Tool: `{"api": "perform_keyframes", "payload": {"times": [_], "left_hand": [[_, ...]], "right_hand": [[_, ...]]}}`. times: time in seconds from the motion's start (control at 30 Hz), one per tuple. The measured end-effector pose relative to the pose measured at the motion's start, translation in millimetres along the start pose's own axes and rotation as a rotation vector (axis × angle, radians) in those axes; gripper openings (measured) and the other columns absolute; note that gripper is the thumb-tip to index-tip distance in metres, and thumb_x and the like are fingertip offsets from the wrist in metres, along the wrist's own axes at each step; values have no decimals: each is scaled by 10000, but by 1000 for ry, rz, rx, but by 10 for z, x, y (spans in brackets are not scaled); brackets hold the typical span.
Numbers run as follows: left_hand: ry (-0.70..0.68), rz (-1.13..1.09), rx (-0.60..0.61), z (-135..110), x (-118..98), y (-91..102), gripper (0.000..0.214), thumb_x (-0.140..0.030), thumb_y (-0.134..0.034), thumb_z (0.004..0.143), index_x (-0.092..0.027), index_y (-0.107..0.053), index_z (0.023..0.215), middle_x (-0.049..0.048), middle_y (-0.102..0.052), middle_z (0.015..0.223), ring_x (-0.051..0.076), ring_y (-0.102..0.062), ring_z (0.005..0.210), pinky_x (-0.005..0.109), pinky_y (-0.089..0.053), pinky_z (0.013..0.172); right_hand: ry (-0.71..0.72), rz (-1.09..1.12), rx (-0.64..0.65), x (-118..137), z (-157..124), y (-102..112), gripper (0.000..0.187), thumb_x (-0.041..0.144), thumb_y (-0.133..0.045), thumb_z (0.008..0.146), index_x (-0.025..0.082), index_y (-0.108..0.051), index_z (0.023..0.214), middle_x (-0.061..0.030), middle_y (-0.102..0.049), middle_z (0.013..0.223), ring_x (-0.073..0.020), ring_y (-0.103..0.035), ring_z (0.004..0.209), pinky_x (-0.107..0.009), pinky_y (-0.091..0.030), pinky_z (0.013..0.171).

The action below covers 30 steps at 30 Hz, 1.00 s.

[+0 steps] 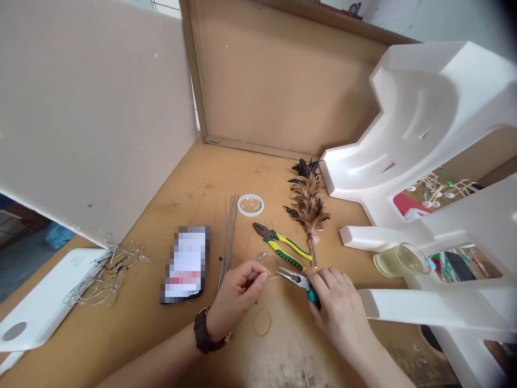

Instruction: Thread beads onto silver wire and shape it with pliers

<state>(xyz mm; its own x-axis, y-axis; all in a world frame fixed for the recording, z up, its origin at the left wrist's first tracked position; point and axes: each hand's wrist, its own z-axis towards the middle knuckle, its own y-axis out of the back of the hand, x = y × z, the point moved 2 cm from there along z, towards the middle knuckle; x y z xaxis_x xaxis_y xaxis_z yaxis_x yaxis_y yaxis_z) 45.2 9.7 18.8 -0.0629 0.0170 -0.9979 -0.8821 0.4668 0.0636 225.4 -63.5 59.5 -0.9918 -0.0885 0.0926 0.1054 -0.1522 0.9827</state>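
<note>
My left hand point(238, 293), with a dark watch on its wrist, pinches a thin piece of wire point(270, 262) between thumb and fingers just above the wooden table point(194, 199). My right hand point(337, 307) grips the teal handles of small needle-nose pliers point(297, 278), whose tips point left toward the wire. Just beyond both hands lie yellow-and-green combination pliers point(283, 249). A bunch of brown and black feathers point(307, 202) on a stick lies to their right. A bundle of straight thin wires point(229, 237) lies left of the pliers.
A small clear lid point(251, 205) sits behind the pliers; a rubber band point(262, 321) lies between my wrists. A phone point(186, 264), tangled wire point(107, 267) on a white board point(44, 302), a white plastic chair point(436, 161) on its side and a cup of liquid point(402, 260) surround the spot. Cardboard walls point(283, 81) stand behind.
</note>
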Motion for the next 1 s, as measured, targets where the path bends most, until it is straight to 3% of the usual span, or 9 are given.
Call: {"api": "perform_keyframes", "payload": {"times": [0.2, 0.5, 0.63, 0.8, 0.87, 1.0], "left_hand": [[21, -29, 26, -13, 20, -10, 153, -294, -463, 828, -164, -505, 759, -78, -335, 511, 57, -340, 435, 156, -309, 417], [-19, 55, 26, -29, 4, -20, 140, -264, -452, 825, -166, -500, 737, -74, -325, 519, 65, -323, 453, 174, -279, 439], [-111, 147, 3, -38, -44, -9, 143, -223, -444, 823, -164, -491, 700, -77, -295, 514, 65, -280, 458, 179, -246, 447], [-169, 188, 11, -14, -50, -11, 148, -218, -450, 818, -157, -510, 696, -70, -320, 515, 70, -284, 468, 190, -238, 459], [-131, 145, 20, 0, -44, -16, 163, -250, -453, 822, -157, -511, 701, -67, -326, 521, 74, -290, 475, 190, -242, 459], [39, -82, 58, 14, -44, -18, 212, -360, -470, 815, -166, -495, 734, -76, -334, 514, 68, -295, 444, 176, -256, 426]], "right_hand": [[108, -111, -34, 76, 36, 46, 280, 104, -530, 745, 182, -567, 1012, -66, -580, 792, -215, -470, 728, -324, -320, 651], [73, -15, 8, 97, 0, 11, 297, 72, -504, 714, 179, -564, 984, -58, -577, 767, -211, -497, 724, -300, -343, 638], [-36, 287, 163, 115, 11, 25, 261, 69, -482, 685, 199, -557, 899, -33, -580, 783, -185, -515, 716, -265, -359, 623], [-188, 800, 433, 92, 99, 185, 79, 184, -466, 771, 185, -533, 814, 42, -465, 608, -106, -426, 551, -196, -344, 523], [-196, 795, 405, 61, 123, 234, 80, 167, -459, 765, 186, -523, 810, 43, -456, 619, -106, -421, 562, -197, -345, 534], [-159, 527, 259, 37, 79, 179, 194, 60, -424, 681, 200, -500, 792, 8, -520, 726, -147, -493, 664, -240, -368, 622]]}}
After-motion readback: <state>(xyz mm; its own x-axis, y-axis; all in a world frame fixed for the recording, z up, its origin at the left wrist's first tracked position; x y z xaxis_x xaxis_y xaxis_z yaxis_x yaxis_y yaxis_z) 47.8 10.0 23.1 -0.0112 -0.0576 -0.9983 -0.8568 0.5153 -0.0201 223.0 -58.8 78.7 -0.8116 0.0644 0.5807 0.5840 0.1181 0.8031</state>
